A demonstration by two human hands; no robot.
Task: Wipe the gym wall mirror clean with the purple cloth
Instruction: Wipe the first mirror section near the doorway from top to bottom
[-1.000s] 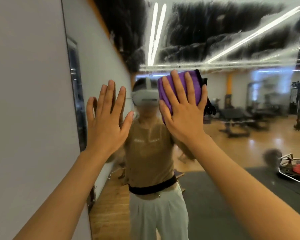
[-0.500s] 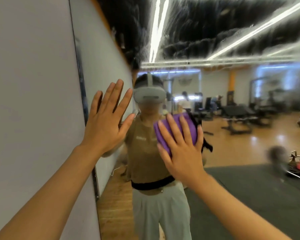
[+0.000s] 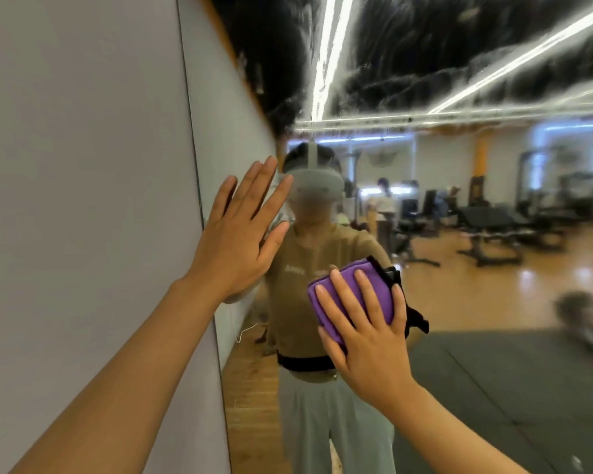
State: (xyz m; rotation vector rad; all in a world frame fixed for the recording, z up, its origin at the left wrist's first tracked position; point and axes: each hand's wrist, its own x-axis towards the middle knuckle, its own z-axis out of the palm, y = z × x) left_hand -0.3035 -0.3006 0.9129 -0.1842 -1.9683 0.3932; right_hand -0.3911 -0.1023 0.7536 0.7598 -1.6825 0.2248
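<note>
Right hand (image 3: 374, 340) flat, fingers straight, its grip pressing the folded purple cloth (image 3: 351, 295) onto the mirror (image 3: 493, 268), left hand (image 3: 237, 241) spread on the glass alongside; streaky haze well above the grip looks unwiped, so plenty remains.

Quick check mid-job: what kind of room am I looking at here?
Most likely a gym. The wall mirror reflects weight benches, a wooden floor with dark rubber matting, and long ceiling light strips. The right hand presses a purple cloth to the glass.
</note>
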